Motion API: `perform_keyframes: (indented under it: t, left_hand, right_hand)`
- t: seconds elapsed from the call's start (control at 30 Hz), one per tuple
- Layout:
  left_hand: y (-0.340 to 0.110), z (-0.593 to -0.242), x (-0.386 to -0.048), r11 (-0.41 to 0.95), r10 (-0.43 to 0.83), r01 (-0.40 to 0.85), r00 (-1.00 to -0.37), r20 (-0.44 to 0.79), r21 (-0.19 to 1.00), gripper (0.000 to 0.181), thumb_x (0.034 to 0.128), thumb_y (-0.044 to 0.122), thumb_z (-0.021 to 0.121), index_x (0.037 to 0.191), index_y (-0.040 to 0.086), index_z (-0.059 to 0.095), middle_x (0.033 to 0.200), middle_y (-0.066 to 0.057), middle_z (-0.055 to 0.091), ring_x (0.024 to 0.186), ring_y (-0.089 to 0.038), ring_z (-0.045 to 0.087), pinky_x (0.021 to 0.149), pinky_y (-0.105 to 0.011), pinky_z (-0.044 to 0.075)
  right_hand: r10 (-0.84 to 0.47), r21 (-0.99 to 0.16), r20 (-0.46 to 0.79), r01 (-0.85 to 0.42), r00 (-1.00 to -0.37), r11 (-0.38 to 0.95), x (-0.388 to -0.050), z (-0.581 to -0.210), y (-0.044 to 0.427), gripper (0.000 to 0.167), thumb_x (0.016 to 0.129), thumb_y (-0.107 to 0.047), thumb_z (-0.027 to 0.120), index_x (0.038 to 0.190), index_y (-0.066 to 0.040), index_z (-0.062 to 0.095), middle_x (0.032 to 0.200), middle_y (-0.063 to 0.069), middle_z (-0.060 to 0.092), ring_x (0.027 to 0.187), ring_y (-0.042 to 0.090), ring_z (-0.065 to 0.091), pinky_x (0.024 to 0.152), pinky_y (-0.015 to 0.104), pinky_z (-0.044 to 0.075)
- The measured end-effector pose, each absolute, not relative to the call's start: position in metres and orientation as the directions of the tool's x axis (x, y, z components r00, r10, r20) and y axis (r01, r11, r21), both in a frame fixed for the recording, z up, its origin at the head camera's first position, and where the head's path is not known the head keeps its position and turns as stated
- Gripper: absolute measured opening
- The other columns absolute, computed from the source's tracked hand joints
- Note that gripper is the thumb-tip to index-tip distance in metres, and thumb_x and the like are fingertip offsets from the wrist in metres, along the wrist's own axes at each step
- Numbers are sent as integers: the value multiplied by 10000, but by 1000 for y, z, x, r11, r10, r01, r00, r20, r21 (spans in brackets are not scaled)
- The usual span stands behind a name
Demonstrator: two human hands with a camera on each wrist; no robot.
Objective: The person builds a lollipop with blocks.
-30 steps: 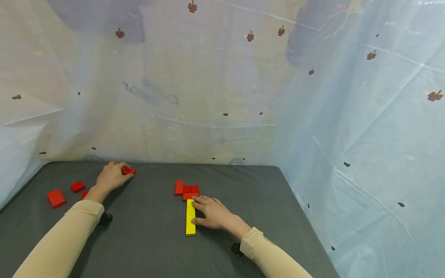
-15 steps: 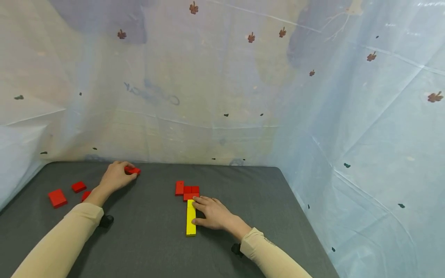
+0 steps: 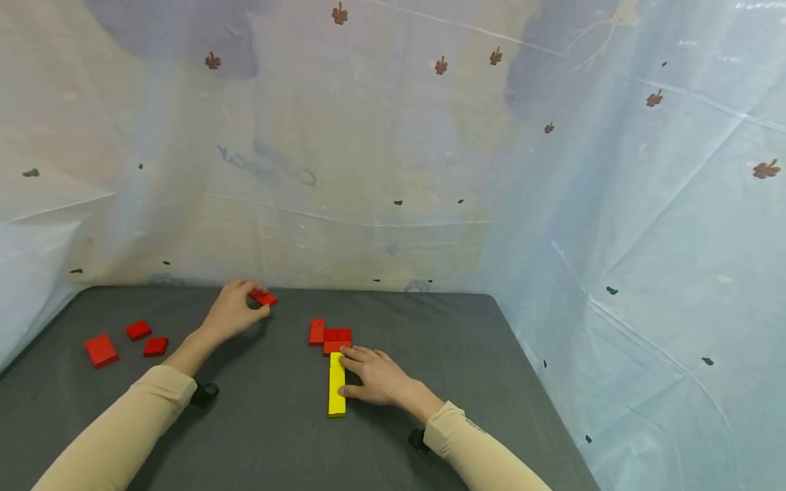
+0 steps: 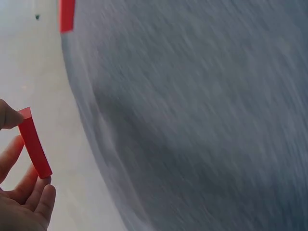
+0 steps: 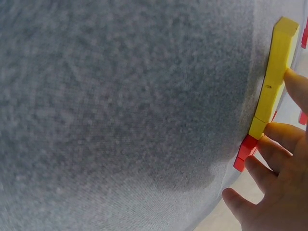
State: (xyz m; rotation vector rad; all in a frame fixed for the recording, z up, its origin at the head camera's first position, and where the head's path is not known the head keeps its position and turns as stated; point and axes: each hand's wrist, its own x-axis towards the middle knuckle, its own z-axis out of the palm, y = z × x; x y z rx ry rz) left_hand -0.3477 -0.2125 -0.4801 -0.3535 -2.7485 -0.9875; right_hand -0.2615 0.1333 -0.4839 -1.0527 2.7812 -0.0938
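Your left hand [image 3: 236, 312] has a red block [image 3: 265, 299] pinched between thumb and fingers, to the left of the yellow bar [image 3: 336, 399] and beyond its far end, close to the back edge of the gray table [image 3: 258, 436]. I can't tell whether the block clears the surface. Your right hand [image 3: 377, 375] lies at the right side of the yellow bar, fingers spread and clamped on nothing, thumb and forefinger touching it. A red cluster [image 3: 331, 335] sits just off the bar's far end. Well to the bar's left lie a large red slab [image 3: 101, 351], a small red tile [image 3: 138, 331] and another red tile [image 3: 155, 346].

You seem to be fetching a piece for the cluster while steadying the bar. The next move probably calls for bringing the red block right, toward the bar's far end, turning it square to its neighbors and lowering it gently. Keep your right hand light on the bar, since a nudge could open gaps in the cluster.
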Motion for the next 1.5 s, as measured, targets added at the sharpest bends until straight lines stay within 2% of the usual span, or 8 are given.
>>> perform_keyframes:
  t: [0.43,0.67,0.97,1.3,1.5]
  left_hand:
    - [-161,-484,-353,663,250,425,-902,352,617,336,917,152,732,1226,27,688,1421,-251,530,1309,-500,454,1018,-710,412]
    - [-135,-486,-354,620,320,465,-885,338,632,292,917,152,761,1189,63,700,1428,-233,530,1310,-479,466,1024,-701,419]
    - [-108,-487,-361,566,437,533,-841,320,629,242,900,131,790,1134,111,732,1438,-165,559,1325,-444,494,1036,-647,459]
    - [-82,-489,-377,551,558,555,-801,219,623,243,911,187,812,1145,159,753,1454,-120,580,1350,-395,521,1078,-602,465]
    - [-70,-489,-388,564,599,558,-784,163,609,253,910,214,826,1147,159,757,1429,-104,605,1303,-351,571,1072,-563,481]
  right_hand:
    - [-645,-112,-154,-635,-749,764,-263,-484,134,682,1028,-524,608,1601,-196,438,1684,-35,329,1547,199,313,1226,495,320]
    - [-630,-112,-163,-620,-759,776,-264,-487,133,684,1032,-535,595,1607,-205,428,1690,-46,313,1553,196,300,1231,501,309]
    - [-658,-106,-133,-650,-741,753,-263,-485,134,681,1030,-542,592,1597,-195,444,1679,-34,334,1544,212,323,1216,505,335]
    - [-666,-98,-133,-659,-734,746,-264,-484,133,678,1037,-535,583,1600,-186,439,1679,-24,335,1544,210,322,1218,500,333]
    - [-670,-100,-132,-662,-731,743,-265,-485,134,676,1036,-534,586,1599,-187,442,1678,-33,337,1540,190,328,1220,491,332]
